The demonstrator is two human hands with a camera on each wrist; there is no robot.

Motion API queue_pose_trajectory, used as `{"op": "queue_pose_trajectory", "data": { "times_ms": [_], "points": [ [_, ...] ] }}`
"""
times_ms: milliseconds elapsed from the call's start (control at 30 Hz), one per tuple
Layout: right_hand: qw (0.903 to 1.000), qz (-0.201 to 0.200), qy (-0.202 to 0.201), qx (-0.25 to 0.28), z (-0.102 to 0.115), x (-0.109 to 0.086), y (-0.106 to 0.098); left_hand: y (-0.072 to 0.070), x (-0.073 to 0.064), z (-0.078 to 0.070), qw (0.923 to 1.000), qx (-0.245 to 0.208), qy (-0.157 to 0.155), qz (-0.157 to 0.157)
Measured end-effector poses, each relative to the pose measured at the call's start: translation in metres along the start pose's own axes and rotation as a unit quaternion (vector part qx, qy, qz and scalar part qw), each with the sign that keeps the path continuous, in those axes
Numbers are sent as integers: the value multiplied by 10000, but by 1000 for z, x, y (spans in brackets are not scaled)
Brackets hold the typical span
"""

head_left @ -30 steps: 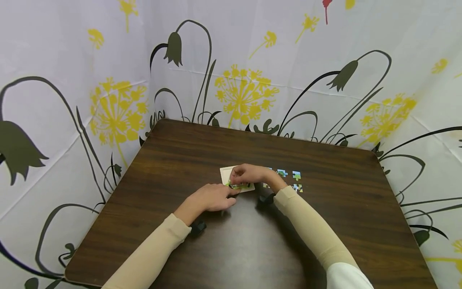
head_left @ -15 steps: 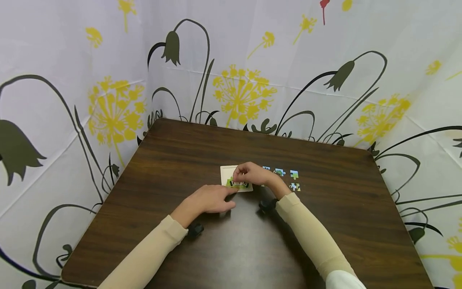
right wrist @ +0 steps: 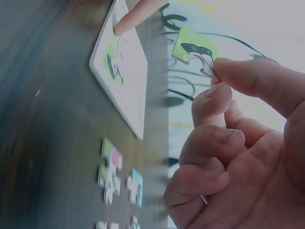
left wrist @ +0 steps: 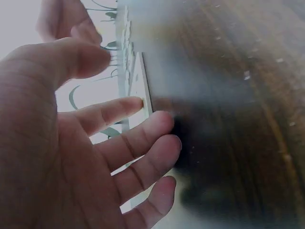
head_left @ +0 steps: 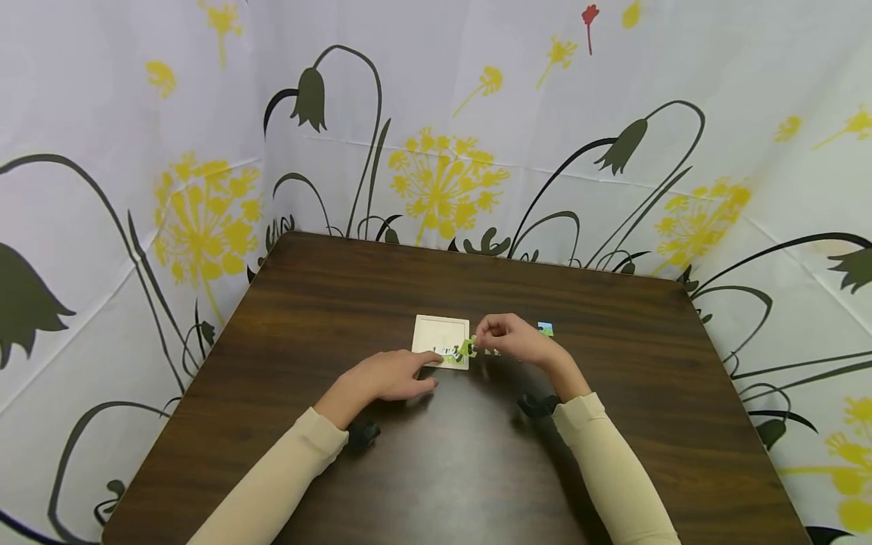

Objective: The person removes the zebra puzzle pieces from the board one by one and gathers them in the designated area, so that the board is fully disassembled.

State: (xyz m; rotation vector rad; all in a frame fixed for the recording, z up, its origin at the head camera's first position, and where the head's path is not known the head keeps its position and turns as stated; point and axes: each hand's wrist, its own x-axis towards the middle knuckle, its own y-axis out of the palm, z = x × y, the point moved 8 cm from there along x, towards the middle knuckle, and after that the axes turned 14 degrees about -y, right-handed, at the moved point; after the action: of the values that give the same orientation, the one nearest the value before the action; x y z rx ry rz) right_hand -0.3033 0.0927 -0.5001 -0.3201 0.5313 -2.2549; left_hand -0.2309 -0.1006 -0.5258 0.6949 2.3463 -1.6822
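My right hand (head_left: 521, 341) pinches a jigsaw piece (right wrist: 193, 46) between thumb and index finger. The piece is green with a black and white pattern, and it hangs in the air just right of the puzzle tray (head_left: 436, 327). The tray is a pale, shallow square with a raised rim. Green, black and white puzzle pieces (head_left: 451, 353) lie along its near side. My left hand (head_left: 384, 377) reaches in from the left, its index fingertip resting on the tray's near part. Its other fingers are relaxed, as the left wrist view shows.
Loose jigsaw pieces (right wrist: 112, 167) lie on the brown table (head_left: 327, 303) to the right of the tray. One blue and green piece (head_left: 545, 328) shows beyond my right hand, which hides others. A flower-patterned curtain (head_left: 436, 98) stands behind the table.
My right hand has moved right, from over the tray to beside it, and the piece in its fingers now shows. My left hand stays at the tray. The head view has shifted slightly.
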Motion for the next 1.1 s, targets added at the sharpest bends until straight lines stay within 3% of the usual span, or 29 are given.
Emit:
{"op": "queue_pose_trajectory", "data": {
  "times_ms": [200, 333, 467, 767, 1100],
  "points": [
    [9999, -126, 29, -76, -8, -25, -10, -13, 9, 4, 9989, -394, 257, -36],
    [9995, -229, 141, -156, -16, -39, -15, -31, 15, 11, 9963, -427, 449, -596],
    [9996, -161, 217, -120, -22, -50, -15, -42, 18, 21, 9945, -183, 335, -974],
    [9987, 234, 384, -222, -36, -58, -3, -33, 28, 35, 9994, -84, -148, -287],
    [9969, 26, 452, -650, -42, -53, -5, -39, 31, 37, 9995, 104, -100, -286]
  ]
}}
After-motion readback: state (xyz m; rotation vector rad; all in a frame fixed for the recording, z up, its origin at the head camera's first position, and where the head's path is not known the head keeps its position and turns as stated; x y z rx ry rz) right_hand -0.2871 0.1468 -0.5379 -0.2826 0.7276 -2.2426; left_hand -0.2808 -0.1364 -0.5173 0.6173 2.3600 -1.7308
